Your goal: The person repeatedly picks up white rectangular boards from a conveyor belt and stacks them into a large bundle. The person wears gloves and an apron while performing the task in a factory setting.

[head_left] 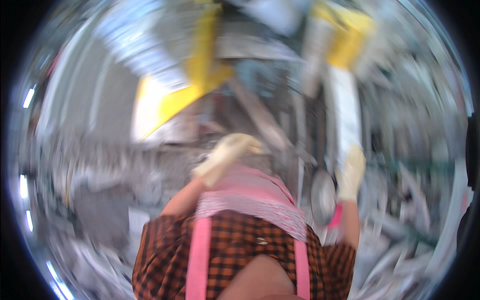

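Strong motion blur smears the whole view. My left hand [227, 154], in a cream glove, is in front of my pink apron [250, 187], its fingers bent toward the right. I see no object in it, but the blur hides how far the fingers are closed. Farther right, my right hand [352, 169], gloved alike, is stretched forward at the near end of a long white strip [346, 107]. Whether its fingers grip the strip or only overlap it, I cannot tell. Just left of this hand is a round, pale, disc-like thing [323, 196].
A yellow-edged white piece [167, 107] slants at the left, before a large grey panel [95, 85]. Another yellow part [350, 37] is beyond the white strip. A brownish bar [260, 115] runs diagonally in the middle. Something bright pink [336, 216] shows near my right wrist.
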A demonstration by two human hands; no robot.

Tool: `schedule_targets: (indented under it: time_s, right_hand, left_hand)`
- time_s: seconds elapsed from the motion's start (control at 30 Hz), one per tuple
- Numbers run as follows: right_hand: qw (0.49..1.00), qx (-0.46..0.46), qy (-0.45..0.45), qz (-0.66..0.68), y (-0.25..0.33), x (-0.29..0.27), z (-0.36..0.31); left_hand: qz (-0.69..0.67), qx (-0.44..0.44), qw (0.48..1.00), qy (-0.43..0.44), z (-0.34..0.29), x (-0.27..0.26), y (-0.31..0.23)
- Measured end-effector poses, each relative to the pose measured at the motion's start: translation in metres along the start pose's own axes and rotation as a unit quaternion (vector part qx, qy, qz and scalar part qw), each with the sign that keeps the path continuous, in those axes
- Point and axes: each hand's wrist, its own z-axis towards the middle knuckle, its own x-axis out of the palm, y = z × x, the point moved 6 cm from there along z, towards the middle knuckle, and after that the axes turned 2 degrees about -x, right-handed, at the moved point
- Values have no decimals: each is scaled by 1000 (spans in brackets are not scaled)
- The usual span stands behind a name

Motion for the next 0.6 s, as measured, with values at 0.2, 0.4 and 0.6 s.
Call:
schedule_targets:
  time_s: [0.2, 0.4, 0.6]
  right_hand:
    - [998, -20, 53, -37, -13, 18, 7]
    - [942, 259, 169, 127, -35, -23, 43]
    - [905, 87, 127, 398, 131, -15, 106]
  left_hand:
    - [-178, 58, 982, -22, -12, -25, 6]
    - [-233, 40, 969, -68, -35, -67, 35]
    - [-105, 35, 989, -94, -49, -121, 38]
